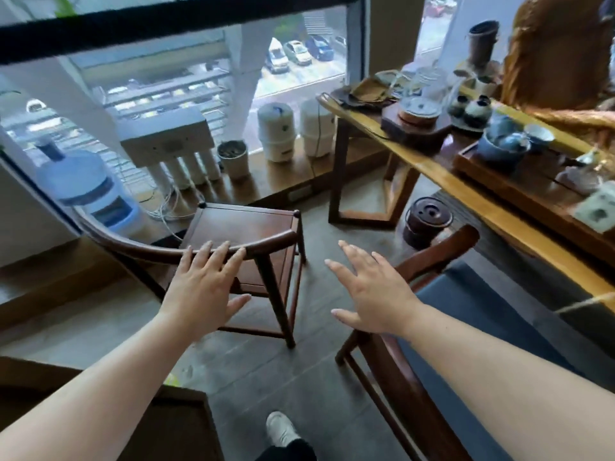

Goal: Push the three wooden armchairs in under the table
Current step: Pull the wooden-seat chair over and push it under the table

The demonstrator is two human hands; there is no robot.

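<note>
A dark wooden armchair (246, 227) with a curved back rail stands in the middle, facing the window and away from the table. My left hand (203, 287) is open, its fingertips resting on that curved rail. A second armchair (442, 257) with a blue seat cushion stands at the right, partly under the long yellow-wood table (499, 214). My right hand (369, 291) hovers open just left of its back rail, touching nothing. A corner of dark wood (179, 424) shows at the bottom left; I cannot tell whether it is a chair.
The table carries a tea tray (519, 184), cups and a kettle. A dark lidded bucket (427, 221) sits on the floor by the table leg. A water jug (86, 191), a filter unit and white canisters (276, 134) line the window ledge. My shoe (281, 427) is on the grey floor.
</note>
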